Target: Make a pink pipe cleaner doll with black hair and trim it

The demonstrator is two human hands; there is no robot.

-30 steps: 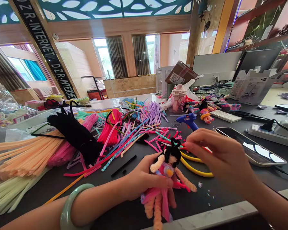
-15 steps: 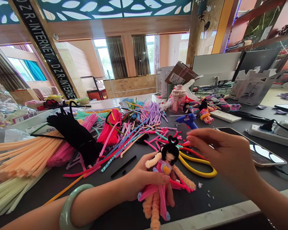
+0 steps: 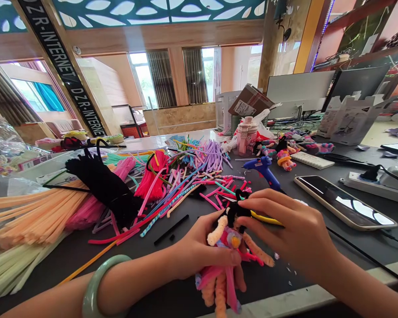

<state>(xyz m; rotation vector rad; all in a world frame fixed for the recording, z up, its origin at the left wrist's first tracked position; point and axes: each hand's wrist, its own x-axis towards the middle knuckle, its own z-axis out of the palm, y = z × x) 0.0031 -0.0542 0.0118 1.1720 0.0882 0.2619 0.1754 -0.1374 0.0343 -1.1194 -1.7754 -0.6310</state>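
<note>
My left hand grips a small pipe-cleaner doll around its body, just above the dark table near the front edge. The doll has black hair, a pink dress and peach arms and legs. My right hand pinches the doll's black hair at the head. Yellow-handled scissors lie on the table under my right hand, mostly hidden. A jade-green bangle is on my left wrist.
Piles of pipe cleaners in peach, black, pink and lilac cover the left and middle. A blue glue gun, a phone, a power strip, a pink bottle, finished dolls and monitors stand behind and right.
My right hand came down from above the scissors onto the doll's head and now pinches its hair. My left hand tilted the doll slightly and kept its hold.
</note>
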